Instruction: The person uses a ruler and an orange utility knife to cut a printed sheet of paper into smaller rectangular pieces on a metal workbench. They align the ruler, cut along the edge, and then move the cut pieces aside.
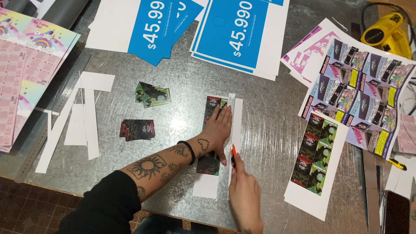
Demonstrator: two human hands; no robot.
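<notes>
My left hand lies flat, fingers spread, pressing a metal ruler onto a narrow strip of printed dark cards on the metal table. My right hand grips an orange craft knife, its tip against the ruler's right edge near the strip's lower end. A thin white offcut lies just right of the ruler. Two small stacks of cut cards, a green one and a dark one, sit to the left.
White paper trimmings lie at left beside a long steel ruler. Blue price signs fill the top. Printed card sheets and flyer sheets lie at right, with a yellow tool top right.
</notes>
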